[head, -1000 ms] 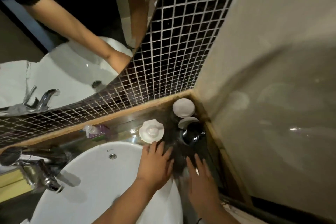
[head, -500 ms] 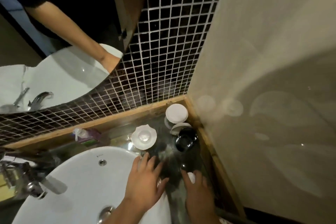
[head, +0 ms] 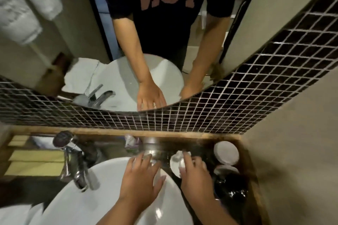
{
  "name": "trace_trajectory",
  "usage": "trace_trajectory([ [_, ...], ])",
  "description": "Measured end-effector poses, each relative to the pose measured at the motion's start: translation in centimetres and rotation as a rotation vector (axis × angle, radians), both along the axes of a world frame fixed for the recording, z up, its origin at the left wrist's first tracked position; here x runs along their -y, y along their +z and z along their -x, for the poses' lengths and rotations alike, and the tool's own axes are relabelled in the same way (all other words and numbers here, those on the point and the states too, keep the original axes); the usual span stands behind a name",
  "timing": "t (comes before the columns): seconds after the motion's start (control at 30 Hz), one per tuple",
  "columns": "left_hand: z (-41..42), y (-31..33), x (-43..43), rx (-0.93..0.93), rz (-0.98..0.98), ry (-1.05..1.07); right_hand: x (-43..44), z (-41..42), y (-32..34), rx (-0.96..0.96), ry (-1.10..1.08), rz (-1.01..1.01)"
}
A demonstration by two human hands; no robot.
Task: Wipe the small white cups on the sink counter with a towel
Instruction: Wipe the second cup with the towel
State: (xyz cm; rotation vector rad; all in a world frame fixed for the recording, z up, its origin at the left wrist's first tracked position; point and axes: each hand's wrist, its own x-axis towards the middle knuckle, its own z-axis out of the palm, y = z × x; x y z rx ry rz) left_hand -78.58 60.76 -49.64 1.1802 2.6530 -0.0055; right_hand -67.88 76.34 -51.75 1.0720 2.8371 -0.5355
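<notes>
Nearest us, both forearms enter from the lower edge, cut off by it; our left hand [head: 140, 182] lies palm down on the rim of the white basin [head: 102, 184], fingers [head: 133, 164] spread and flat, gripping nothing; our right hand [head: 196, 179] reaches over a small white cup [head: 175, 163] on the dark wet table [head: 164, 155] just right of the basin, fingers loosely splayed and touching its rim, though the hand hides most of the cup and we cannot tell whether it is gripped; no towel shows in either hand. To the right, a glossy black object [head: 230, 188] sits in shadow, too dark to name, with a white rim [head: 225, 169] half hidden behind it; farther back in the corner stands another white cup [head: 226, 152], blurred. Left of the basin the chrome tap [head: 76, 168] is smeared by motion; a small clear bottle [head: 130, 141] behind it is hard to make out. Beyond, a wooden ledge [head: 182, 134], black mosaic tiles [head: 201, 115], then the mirror [head: 128, 42], which reflects the arms, a dark shirt with reversed lettering, and a crumpled white towel [head: 80, 76] beside the basin.
</notes>
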Motion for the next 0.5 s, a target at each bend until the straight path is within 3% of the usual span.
trace_trajectory([
  [0.3, -0.1, -2.1, 0.0, 0.102, 0.014, -0.016, -0.2, 0.6, -2.4, 0.063, -0.009, -0.102],
  [0.5, 0.3, -3.1, 0.3, 0.11, 0.073, -0.027, -0.5, 0.8, -2.3, 0.05, -0.032, -0.042],
])
